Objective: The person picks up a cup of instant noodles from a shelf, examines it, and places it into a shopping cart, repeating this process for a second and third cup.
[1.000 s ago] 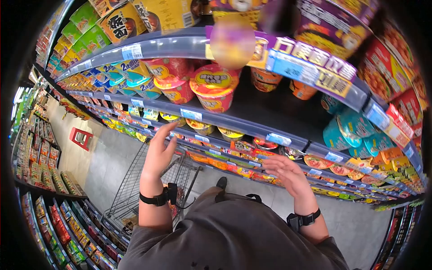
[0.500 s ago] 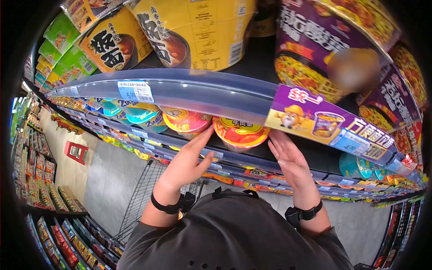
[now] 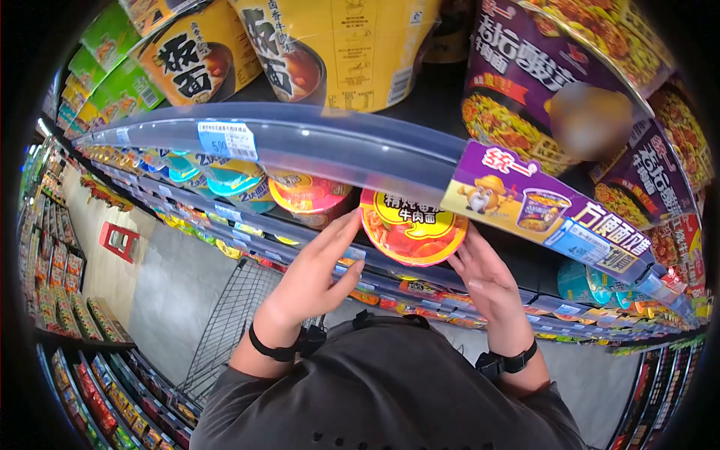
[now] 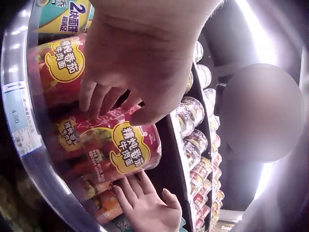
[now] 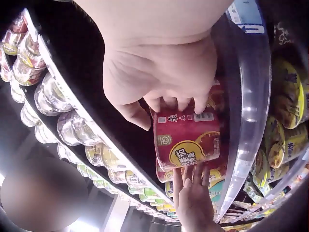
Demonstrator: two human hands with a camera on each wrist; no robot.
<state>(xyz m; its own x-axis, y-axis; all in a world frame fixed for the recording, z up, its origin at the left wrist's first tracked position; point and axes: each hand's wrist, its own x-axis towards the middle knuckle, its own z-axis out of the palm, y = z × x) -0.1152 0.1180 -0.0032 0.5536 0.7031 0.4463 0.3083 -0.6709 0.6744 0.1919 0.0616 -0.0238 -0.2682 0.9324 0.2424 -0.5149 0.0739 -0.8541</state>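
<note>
A red instant noodle cup [image 3: 415, 232] with a yellow label on its lid stands out at the front of the shelf, between my two hands. The fingers of my left hand [image 3: 311, 274] lie nearly straight against its left side, thumb apart. On the opposite side, my right hand [image 3: 491, 285] touches the cup with extended fingers. The left wrist view shows the cup's red wall [image 4: 150, 145] between both hands. In the right wrist view, the cup [image 5: 169, 142] has fingertips at either side. A matching red cup [image 3: 307, 196] stands just left of my left fingertips.
Above the hands runs a clear shelf edge [image 3: 337, 157] with a purple promotional sign [image 3: 510, 191]. Large yellow tubs [image 3: 352, 52] and purple tubs [image 3: 517, 82] stand on that upper shelf. A wire shopping cart [image 3: 232, 322] is at the lower left, and teal cups [image 3: 574, 281] sit to the right.
My hands reached forward to the shelf and came up to both sides of the red noodle cup. Since half a second ago the cup has shifted toward me and slightly right.
</note>
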